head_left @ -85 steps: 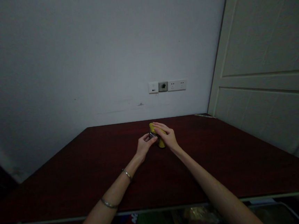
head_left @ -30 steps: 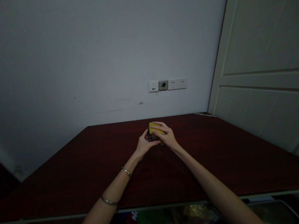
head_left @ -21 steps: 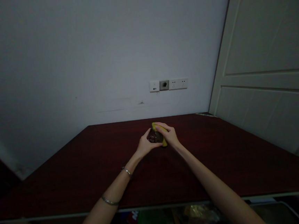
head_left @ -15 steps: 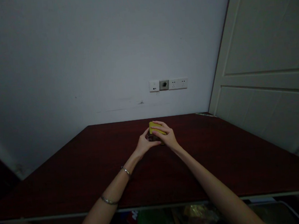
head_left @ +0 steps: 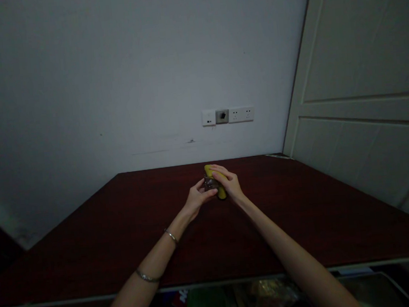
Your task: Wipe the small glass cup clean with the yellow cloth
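Both my hands are together over the middle of the dark red tabletop, toward its far side. My left hand [head_left: 196, 198] is closed around a small clear glass [head_left: 210, 183], its thumb along the near side and its fingers partly hidden behind. My right hand [head_left: 230, 184] is closed on a yellow sponge [head_left: 209, 170], with the fingers over its top. The sponge is bent against the right side of the glass, and its lower end shows beneath my right fingers. Dim light leaves the exact form of the glass unclear.
The reddish-brown table [head_left: 133, 236] reaches back to a pale wall with a row of sockets [head_left: 228, 116]. A white panelled door [head_left: 356, 83] stands on the right. Below the front edge, an open space holds a green item [head_left: 207, 306] and crumpled plastic packaging [head_left: 270, 296].
The sponge has gone from sitting across the top of the glass to tilting down its right side. More of the glass shows now. The view has shifted slightly.
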### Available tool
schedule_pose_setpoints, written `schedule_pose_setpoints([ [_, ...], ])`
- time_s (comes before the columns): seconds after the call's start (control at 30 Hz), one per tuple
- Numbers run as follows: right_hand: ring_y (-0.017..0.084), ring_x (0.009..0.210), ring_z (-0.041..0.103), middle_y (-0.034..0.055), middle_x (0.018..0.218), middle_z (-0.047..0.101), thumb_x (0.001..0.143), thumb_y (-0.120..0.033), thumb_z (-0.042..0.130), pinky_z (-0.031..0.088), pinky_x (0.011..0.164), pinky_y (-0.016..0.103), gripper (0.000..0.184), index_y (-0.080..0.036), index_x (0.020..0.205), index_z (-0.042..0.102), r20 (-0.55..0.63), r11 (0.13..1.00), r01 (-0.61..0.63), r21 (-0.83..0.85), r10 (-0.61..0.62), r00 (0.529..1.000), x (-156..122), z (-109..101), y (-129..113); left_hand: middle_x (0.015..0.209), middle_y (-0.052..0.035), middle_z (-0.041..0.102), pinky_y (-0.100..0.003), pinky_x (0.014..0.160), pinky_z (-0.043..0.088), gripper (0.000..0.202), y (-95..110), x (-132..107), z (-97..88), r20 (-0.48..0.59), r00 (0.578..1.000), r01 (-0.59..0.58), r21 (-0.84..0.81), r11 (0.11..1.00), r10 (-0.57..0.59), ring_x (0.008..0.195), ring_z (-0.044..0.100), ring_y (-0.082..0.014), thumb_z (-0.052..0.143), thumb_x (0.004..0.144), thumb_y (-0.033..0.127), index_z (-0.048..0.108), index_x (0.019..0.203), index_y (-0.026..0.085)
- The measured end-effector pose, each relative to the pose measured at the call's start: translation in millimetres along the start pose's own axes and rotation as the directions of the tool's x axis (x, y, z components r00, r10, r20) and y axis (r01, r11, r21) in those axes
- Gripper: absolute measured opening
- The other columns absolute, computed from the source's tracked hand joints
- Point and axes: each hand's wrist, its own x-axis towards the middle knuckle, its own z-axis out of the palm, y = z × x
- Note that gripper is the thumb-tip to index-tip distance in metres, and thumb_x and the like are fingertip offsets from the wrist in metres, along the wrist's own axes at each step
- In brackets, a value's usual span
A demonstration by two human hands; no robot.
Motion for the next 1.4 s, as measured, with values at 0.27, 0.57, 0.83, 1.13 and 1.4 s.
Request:
schedule_pose_setpoints([
  [0.27,0.022,0.110,0.053,0.0041,0.113,0.062,0.068,-0.038,0.066,0.039,0.097,0.037,0.026,-0.024,0.090,0.070,-0.043,1.000,0.014,-0.014,-0.015,0.999,-3,4,2,0.098,-0.0084,0.066,-0.033,0.072,0.053,0.056,5,-1,3.4,-0.046,0.999,-0.001,-0.001,1.000,0.001,0.081,0.062,-0.0177,0.078,0.056,0.023,0.059,0.108,0.016],
  [0.57,0.023,0.110,0.053,0.0049,0.116,0.061,0.067,-0.039,0.067,0.041,0.095,0.037,0.031,-0.023,0.094,0.069,-0.074,0.991,-0.092,0.094,0.099,0.992,-4,5,3,0.092,-0.0082,0.066,-0.028,0.062,0.054,0.054,6,0,0.1,-0.060,0.998,-0.026,0.098,0.995,0.032,0.074,0.062,-0.0160,0.076,0.058,0.027,0.059,0.107,0.013],
  [0.83,0.021,0.107,0.053,0.0052,0.111,0.060,0.070,-0.033,0.067,0.040,0.096,0.036,0.020,-0.025,0.087,0.071,-0.023,0.993,0.078,-0.088,-0.080,0.997,-5,6,-4,0.101,-0.0083,0.065,-0.030,0.074,0.052,0.063,6,4,-0.7,-0.070,0.994,-0.075,0.150,0.986,0.087,0.084,0.062,-0.0176,0.079,0.053,0.022,0.057,0.111,0.013],
  [1.13,0.022,0.107,0.050,0.0029,0.111,0.057,0.068,-0.031,0.069,0.038,0.095,0.040,0.013,-0.030,0.081,0.072,0.092,0.952,0.160,-0.261,-0.140,0.986,-9,7,-8,0.100,-0.0097,0.067,-0.034,0.082,0.048,0.057,0,11,-11.2,-0.074,0.986,-0.116,0.335,0.935,0.149,0.088,0.063,-0.0219,0.077,0.053,0.020,0.060,0.106,0.011],
  [1.4,0.021,0.099,0.054,0.0052,0.102,0.057,0.067,-0.035,0.068,0.042,0.091,0.037,0.018,-0.027,0.082,0.072,-0.027,0.962,0.094,-0.255,-0.104,0.994,-6,8,1,0.096,-0.0068,0.068,-0.032,0.084,0.045,0.059,-1,10,-11.7,-0.053,0.975,-0.165,0.470,0.867,0.214,0.091,0.060,-0.0221,0.080,0.047,0.021,0.063,0.104,0.013],
])
